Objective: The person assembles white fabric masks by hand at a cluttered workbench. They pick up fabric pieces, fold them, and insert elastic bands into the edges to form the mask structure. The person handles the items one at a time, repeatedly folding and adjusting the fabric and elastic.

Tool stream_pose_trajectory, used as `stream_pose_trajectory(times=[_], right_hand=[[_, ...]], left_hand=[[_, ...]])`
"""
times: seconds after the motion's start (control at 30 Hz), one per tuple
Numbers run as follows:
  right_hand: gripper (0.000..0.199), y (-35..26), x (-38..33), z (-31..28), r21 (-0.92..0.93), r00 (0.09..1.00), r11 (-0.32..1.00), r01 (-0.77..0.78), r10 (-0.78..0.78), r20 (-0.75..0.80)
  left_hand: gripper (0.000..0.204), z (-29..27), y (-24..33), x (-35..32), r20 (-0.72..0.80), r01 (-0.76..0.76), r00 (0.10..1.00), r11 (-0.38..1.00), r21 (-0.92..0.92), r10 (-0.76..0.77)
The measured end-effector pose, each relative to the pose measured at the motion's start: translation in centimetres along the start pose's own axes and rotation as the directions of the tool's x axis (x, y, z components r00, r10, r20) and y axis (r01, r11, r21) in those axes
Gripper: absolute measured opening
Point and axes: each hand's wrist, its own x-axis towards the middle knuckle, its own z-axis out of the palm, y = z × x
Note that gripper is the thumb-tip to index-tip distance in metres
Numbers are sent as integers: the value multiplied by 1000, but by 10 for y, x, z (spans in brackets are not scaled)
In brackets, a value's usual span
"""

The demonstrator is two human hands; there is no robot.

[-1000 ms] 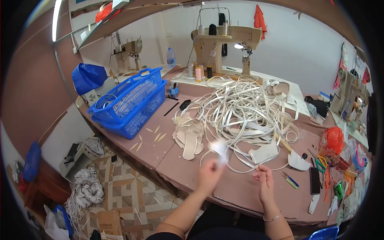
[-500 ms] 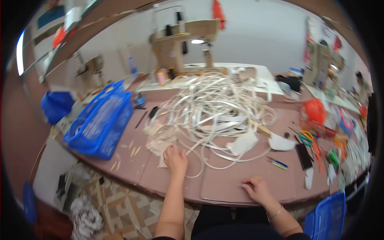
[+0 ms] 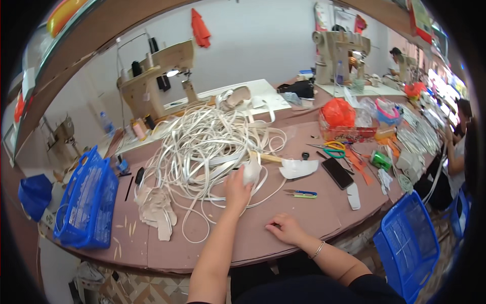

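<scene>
My left hand is closed on a small white curved piece, like cut leather, at the near right side of a large tangle of white strips. Its fingertips are partly hidden. My right hand rests on the table near the front edge, loosely curled, with a gap between thumb and forefinger and nothing seen in it. Another white piece lies to the right of the tangle, against a wooden handle. A crumpled pile of beige pieces sits left of my left hand.
Thread snips, a black phone and scissors with green and orange handles lie to the right. A blue basket stands at left; a blue chair is at lower right. Sewing machines stand behind. Another person sits far right.
My view has turned rightward. My left hand has left the beige pile and moved right to the white piece, taking hold of it. My right hand keeps its curled pose on the table.
</scene>
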Motion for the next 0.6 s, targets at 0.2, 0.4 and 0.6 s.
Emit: stream_pose_trajectory(times=[0.2, 0.4, 0.6], right_hand=[[9, 19, -2, -21, 177, 930, 978, -113, 167, -329], [11, 42, -10, -55, 182, 875, 936, -302, 348, -335], [7, 36, -45, -60, -162, 955, 959, -232, 193, -227]], left_hand=[[68, -48, 20, -45, 282, -10, 950, 919, -395, 132], [56, -25, -18, -99, 323, -78, 928, 944, -322, 186], [33, -57, -33, -132, -68, 85, 990, 898, -432, -126]])
